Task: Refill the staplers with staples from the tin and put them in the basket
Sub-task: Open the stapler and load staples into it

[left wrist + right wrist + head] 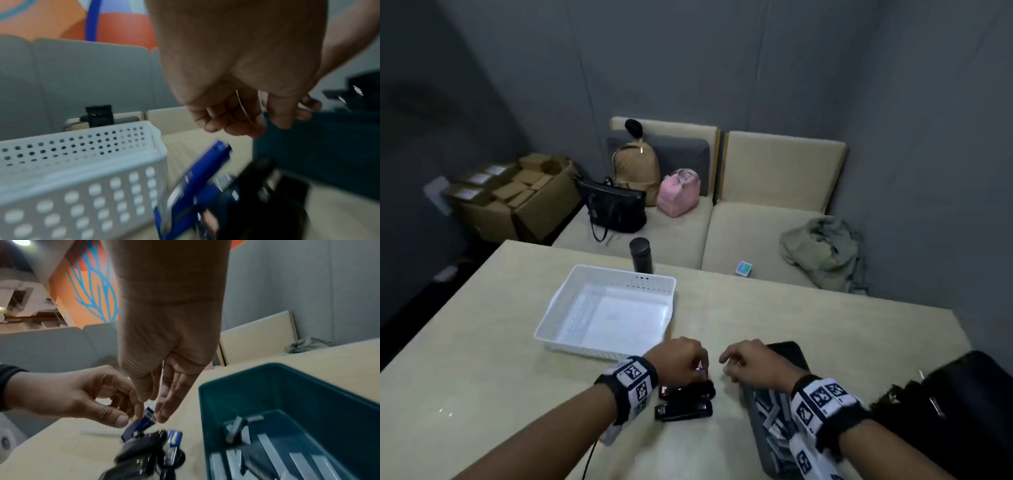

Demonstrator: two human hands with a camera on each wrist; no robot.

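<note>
A blue stapler [139,425] [205,175] lies among black staplers [685,409] [139,451] at the table's near middle. My left hand [700,371] [131,416] is curled over the pile, thumb and forefinger pinching the blue stapler's raised end. All the staplers are blurred. My right hand [726,366] [158,408] hovers just right of it, fingers straight and pointing down, holding nothing. The teal tin [308,394] [748,394] under my right wrist holds several staple strips [269,449]. The white perforated basket [554,301] [82,162] stands just beyond my left hand and holds no stapler.
A dark flat object [789,353] lies beyond the tin. A black bag [969,394] fills the table's right near corner. A black flask [641,255] stands behind the basket at the far edge. Beyond the table, a sofa carries several bags.
</note>
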